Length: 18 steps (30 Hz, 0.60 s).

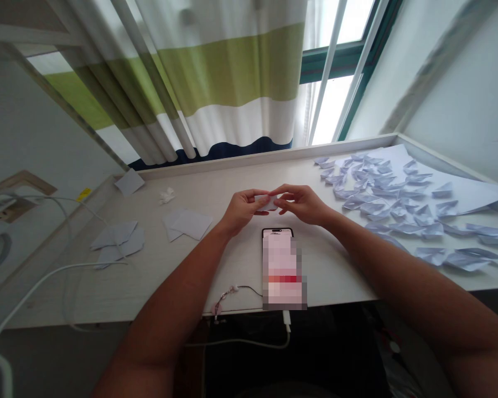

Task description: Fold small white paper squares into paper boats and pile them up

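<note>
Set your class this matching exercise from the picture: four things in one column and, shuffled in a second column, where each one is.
Things:
1. Folded paper boats
2. Smartphone
3. Loose paper squares
4. Striped curtain

Places:
A. At the near edge of the desk
B. Hanging beyond the desk's far edge
C. On the left part of the desk
D. Spread over the right part of the desk

Right pairs: 1-D, 2-A, 3-C, 4-B
</note>
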Available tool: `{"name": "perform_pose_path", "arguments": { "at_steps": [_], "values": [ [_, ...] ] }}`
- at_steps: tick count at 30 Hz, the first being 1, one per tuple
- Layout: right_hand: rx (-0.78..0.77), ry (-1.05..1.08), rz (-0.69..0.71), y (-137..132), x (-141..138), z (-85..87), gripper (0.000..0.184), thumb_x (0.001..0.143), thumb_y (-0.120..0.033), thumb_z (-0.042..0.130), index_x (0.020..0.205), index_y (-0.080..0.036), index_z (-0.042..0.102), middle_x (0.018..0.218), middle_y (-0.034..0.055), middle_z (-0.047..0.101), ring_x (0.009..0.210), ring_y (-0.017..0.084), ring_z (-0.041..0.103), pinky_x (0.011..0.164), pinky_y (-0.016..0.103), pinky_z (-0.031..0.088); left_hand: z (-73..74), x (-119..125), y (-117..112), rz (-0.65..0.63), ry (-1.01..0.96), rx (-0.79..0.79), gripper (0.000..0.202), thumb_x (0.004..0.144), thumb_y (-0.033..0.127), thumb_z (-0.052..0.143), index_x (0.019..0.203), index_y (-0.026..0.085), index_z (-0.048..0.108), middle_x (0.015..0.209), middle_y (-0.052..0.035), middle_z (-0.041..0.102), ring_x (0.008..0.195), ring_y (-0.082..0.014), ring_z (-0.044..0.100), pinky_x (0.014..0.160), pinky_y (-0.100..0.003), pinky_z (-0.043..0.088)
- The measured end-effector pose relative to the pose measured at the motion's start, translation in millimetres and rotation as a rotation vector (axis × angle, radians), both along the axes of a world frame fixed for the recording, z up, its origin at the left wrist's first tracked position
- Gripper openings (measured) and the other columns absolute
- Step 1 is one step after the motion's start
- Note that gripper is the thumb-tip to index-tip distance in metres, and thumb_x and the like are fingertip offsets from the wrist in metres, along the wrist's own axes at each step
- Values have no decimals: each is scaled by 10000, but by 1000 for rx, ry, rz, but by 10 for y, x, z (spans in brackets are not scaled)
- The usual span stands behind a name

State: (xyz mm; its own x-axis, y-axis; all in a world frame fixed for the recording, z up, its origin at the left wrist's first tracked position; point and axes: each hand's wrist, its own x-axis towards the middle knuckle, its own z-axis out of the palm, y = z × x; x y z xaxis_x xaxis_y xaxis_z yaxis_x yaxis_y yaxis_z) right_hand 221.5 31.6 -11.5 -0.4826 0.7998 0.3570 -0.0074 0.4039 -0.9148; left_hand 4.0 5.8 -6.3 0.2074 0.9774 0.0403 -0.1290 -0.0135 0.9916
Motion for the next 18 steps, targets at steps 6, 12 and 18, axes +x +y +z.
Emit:
{"name": "perform_pose_path", "arguments": {
  "at_steps": [6, 12, 18],
  "values": [
    [-43, 31, 17, -13, 20, 27, 444, 870, -487, 903, 1221, -228, 819, 1127, 79, 811, 896, 232, 806, 679, 370, 719, 35, 21, -21, 72, -2, -32, 475, 692, 516, 1009, 935, 151, 826, 896, -87, 820, 838, -244, 805, 712, -348, 655],
    [-174, 24, -38, -16, -22, 17, 497, 771, -599, 968, 944, -176, 771, 856, 49, 776, 801, 234, 810, 649, 364, 705, 33, 60, -32, 145, -7, 13, 440, 667, 512, 1011, 879, 167, 840, 894, -81, 817, 856, -231, 771, 692, -330, 633],
    [-191, 30, -64, 18, -26, -27, 539, 739, -658, 969, 866, -164, 794, 768, 67, 798, 735, 217, 797, 726, 397, 705, 21, 31, -20, 92, 25, 15, 448, 709, 558, 978, 890, 167, 860, 916, -98, 818, 846, -214, 741, 662, -307, 608]
  ]
}}
